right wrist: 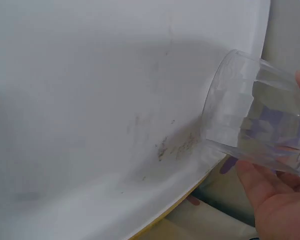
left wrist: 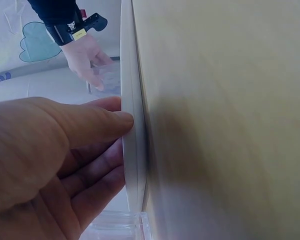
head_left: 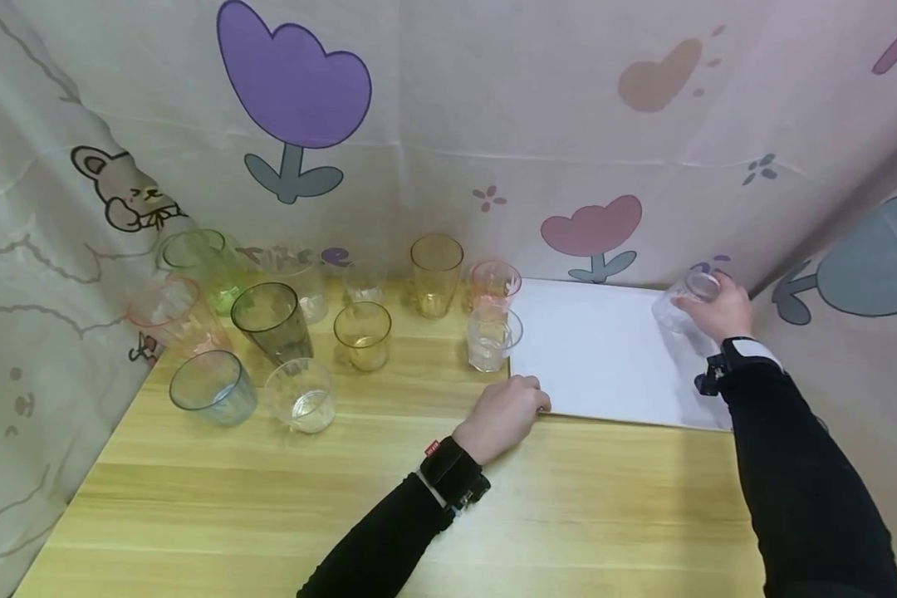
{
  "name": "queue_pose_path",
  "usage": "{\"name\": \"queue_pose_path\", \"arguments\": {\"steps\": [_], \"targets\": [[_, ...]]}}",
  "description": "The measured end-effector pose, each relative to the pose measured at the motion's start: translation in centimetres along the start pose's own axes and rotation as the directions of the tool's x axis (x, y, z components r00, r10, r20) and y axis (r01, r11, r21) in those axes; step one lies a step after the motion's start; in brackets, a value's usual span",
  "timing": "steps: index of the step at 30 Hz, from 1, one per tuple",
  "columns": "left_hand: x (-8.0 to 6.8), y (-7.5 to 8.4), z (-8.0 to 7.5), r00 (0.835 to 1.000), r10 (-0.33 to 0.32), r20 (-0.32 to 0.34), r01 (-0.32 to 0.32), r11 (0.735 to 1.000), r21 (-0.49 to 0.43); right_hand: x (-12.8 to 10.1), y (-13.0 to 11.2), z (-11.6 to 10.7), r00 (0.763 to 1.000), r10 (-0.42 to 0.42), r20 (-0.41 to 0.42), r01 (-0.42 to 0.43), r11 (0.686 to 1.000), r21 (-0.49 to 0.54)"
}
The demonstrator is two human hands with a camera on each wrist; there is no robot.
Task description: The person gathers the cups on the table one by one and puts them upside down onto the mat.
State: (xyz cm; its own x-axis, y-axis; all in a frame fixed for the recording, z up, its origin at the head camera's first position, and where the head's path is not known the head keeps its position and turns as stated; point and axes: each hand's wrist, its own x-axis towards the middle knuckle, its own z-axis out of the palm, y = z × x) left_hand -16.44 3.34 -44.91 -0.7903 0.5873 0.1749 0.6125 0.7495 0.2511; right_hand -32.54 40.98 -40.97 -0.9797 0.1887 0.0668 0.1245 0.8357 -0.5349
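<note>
Clear faceted plastic cup (head_left: 686, 301) sits tilted in my right hand (head_left: 718, 311) over the far right corner of the flat white board (head_left: 605, 349), mouth pointing left and down toward the board's middle. Going left to right on the wooden table (head_left: 419, 507): a cluster of coloured and clear tumblers (head_left: 291, 324), then my left hand (head_left: 504, 415), fingers fairly straight against the board's near left edge, then the gripped cup. The right wrist view shows smudges on the board (right wrist: 175, 142) below the cup's mouth (right wrist: 255, 125); the head view does not.
</note>
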Motion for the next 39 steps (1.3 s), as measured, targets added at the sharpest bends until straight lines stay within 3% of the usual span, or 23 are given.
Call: {"name": "queue_pose_path", "arguments": {"steps": [9,19,25,29,31,33,39], "targets": [[0.1,0.2,-0.6,1.000,0.011,0.003,-0.011,1.000,-0.005,0.0,0.4,-0.6,0.998,0.060,-0.022,-0.059,0.997,0.044],[0.0,0.7,-0.5,1.000,-0.002,-0.004,0.002,1.000,-0.003,-0.8,0.7,-1.4,1.000,0.016,0.021,-0.017,1.000,0.013],[0.0,0.4,-0.7,0.997,-0.045,-0.058,0.041,0.997,-0.071,-1.6,-1.6,-1.2,0.990,-0.069,-0.124,0.079,0.994,0.073],[-0.2,0.1,-1.7,0.986,-0.049,-0.161,0.029,0.992,-0.123,-3.2,-4.8,-1.1,0.978,-0.102,-0.181,0.128,0.982,0.141],[-0.3,-0.1,-2.4,0.970,-0.042,-0.241,0.005,0.988,-0.152,-4.3,-6.4,-1.0,0.975,-0.112,-0.190,0.144,0.976,0.164],[-0.4,-0.3,-3.1,0.942,-0.034,-0.334,-0.030,0.983,-0.183,-5.6,-8.0,-0.9,0.969,-0.139,-0.203,0.177,0.968,0.180],[-0.3,-1.4,-4.7,0.813,-0.052,-0.579,-0.107,0.966,-0.237,-9.8,-11.9,-0.1,0.934,-0.297,-0.200,0.338,0.915,0.220]]}}
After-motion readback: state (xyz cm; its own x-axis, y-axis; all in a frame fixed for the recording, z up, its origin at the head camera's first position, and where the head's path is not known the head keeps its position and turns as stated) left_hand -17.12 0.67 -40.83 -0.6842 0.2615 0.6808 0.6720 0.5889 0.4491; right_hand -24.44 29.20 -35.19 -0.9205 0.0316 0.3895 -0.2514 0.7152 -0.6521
